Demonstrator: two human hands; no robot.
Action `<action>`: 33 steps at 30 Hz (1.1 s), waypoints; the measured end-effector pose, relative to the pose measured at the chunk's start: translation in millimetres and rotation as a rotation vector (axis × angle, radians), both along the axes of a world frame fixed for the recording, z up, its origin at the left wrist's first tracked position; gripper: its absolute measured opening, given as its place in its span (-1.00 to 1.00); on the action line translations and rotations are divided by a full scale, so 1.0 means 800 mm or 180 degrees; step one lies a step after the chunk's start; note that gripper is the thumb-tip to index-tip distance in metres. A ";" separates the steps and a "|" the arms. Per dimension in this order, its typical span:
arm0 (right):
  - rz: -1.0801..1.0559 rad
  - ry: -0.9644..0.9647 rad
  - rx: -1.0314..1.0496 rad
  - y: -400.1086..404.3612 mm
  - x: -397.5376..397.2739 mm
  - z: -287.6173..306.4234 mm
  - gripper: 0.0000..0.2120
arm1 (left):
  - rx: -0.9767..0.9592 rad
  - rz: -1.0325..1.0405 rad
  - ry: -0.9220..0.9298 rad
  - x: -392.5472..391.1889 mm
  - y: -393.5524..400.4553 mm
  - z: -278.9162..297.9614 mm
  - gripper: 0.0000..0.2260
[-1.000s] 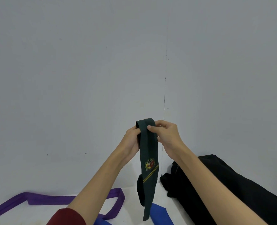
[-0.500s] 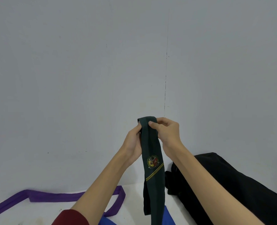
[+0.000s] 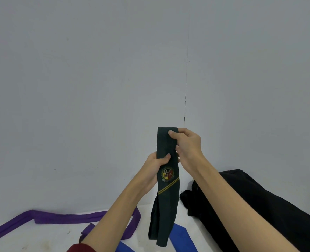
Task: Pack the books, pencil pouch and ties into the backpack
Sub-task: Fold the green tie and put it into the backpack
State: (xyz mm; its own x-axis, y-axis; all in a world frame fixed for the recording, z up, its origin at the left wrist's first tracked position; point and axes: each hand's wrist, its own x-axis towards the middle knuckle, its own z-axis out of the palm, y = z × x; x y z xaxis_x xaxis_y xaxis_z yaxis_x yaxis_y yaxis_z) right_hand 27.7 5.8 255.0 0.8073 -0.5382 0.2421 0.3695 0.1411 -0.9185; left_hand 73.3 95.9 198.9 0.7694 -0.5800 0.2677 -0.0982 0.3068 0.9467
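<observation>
A dark green tie [image 3: 166, 197] with a crest and two yellow stripes hangs folded in the air in front of the wall. My right hand [image 3: 187, 145] pinches its folded top edge. My left hand [image 3: 155, 165] pinches it lower down, just above the crest. The black backpack [image 3: 250, 204] lies on the white surface at the right, below my right forearm. A purple tie [image 3: 63, 218] lies stretched out at the lower left. A blue tie [image 3: 181, 237] lies under the hanging green one. Books and pencil pouch are out of view.
A plain grey wall [image 3: 96, 88] with a thin vertical seam fills most of the view. The white surface [image 3: 41, 239] runs along the bottom, up to the wall.
My left hand has slid down the green tie from the top fold to just above the crest. My right hand keeps the top fold, now raised slightly. The tie hangs more flatly.
</observation>
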 end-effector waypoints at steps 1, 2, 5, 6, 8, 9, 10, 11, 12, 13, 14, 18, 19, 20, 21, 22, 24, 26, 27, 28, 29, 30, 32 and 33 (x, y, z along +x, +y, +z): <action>-0.0026 0.0013 -0.0078 0.000 0.000 -0.001 -0.94 | 0.0000 0.0014 -0.0001 0.001 -0.001 0.000 -0.88; -0.0054 0.0020 -0.0205 -0.002 0.001 -0.001 -0.93 | 0.0020 0.0014 -0.0002 0.000 -0.001 0.001 -0.87; -0.0114 0.0076 -0.0673 -0.008 -0.001 0.002 -0.91 | 0.0122 0.0018 -0.0051 0.001 0.002 0.004 -0.83; -0.0119 0.0073 -0.0728 -0.009 -0.002 0.003 -0.90 | 0.0142 -0.0012 -0.0046 0.001 0.004 0.006 -0.82; -0.0100 0.0059 -0.0692 -0.012 -0.003 0.004 -0.91 | 0.0147 -0.0060 0.0006 0.001 0.005 0.008 -0.78; -0.0076 0.0065 -0.0657 -0.012 -0.003 0.004 -0.92 | 0.0119 -0.0105 0.0045 0.001 0.005 0.009 -0.76; -0.0055 0.0076 -0.0645 -0.013 -0.003 0.005 -0.92 | 0.0063 -0.0188 0.0104 0.000 0.005 0.011 -0.76; -0.0043 0.0092 -0.0663 -0.013 -0.003 0.005 -0.92 | -0.0052 -0.0321 0.0218 -0.001 0.006 0.013 -0.76; -0.0027 0.0111 -0.0706 -0.013 -0.003 0.007 -0.92 | -0.0223 -0.0486 0.0389 -0.003 0.008 0.016 -0.76; 0.0000 0.0137 -0.0764 -0.015 -0.004 0.009 -0.91 | -0.0387 -0.0667 0.0545 -0.003 0.012 0.018 -0.74; 0.0041 0.0170 -0.0820 -0.018 -0.005 0.012 -0.90 | -0.0506 -0.0840 0.0627 -0.002 0.016 0.021 -0.71; 0.0263 0.0280 -0.0955 -0.032 -0.011 0.020 -0.88 | 0.0005 -0.0598 0.0121 0.013 0.024 0.018 -0.76; 0.0302 0.0319 -0.0990 -0.035 -0.012 0.020 -0.89 | 0.0288 -0.0259 -0.0107 0.017 0.023 0.017 -0.79; 0.0322 0.0361 -0.1017 -0.036 -0.013 0.019 -0.89 | 0.0539 0.0070 -0.0320 0.019 0.021 0.016 -0.82; 0.0334 0.0390 -0.1020 -0.037 -0.013 0.019 -0.89 | 0.0730 0.0348 -0.0529 0.019 0.019 0.016 -0.83; 0.0350 0.0410 -0.0993 -0.037 -0.012 0.017 -0.89 | 0.0841 0.0570 -0.0696 0.019 0.016 0.015 -0.85; 0.0431 0.0409 -0.0835 -0.037 -0.012 0.013 -0.89 | 0.0830 0.0935 -0.0879 0.017 0.011 0.013 -0.87; 0.0570 0.0387 -0.0619 -0.033 -0.011 0.007 -0.92 | 0.0679 0.1227 -0.0925 0.013 0.005 0.010 -0.89; 0.0617 0.0380 -0.0548 -0.031 -0.011 0.004 -0.92 | 0.0616 0.1332 -0.0928 0.012 0.002 0.009 -0.88; 0.0632 0.0370 -0.0502 -0.028 -0.009 0.001 -0.92 | 0.0566 0.1411 -0.0922 0.011 0.000 0.008 -0.87; 0.0613 0.0348 -0.0473 -0.026 -0.008 -0.002 -0.92 | 0.0517 0.1452 -0.0904 0.010 -0.002 0.008 -0.85; 0.0569 0.0317 -0.0454 -0.024 -0.007 -0.005 -0.91 | 0.0468 0.1446 -0.0854 0.009 -0.003 0.008 -0.83; 0.0443 0.0249 -0.0438 -0.023 -0.005 -0.008 -0.91 | 0.0394 0.1284 -0.0691 0.007 -0.005 0.008 -0.85; 0.0379 0.0215 -0.0434 -0.023 -0.004 -0.009 -0.91 | 0.0381 0.1164 -0.0611 0.006 -0.005 0.008 -0.85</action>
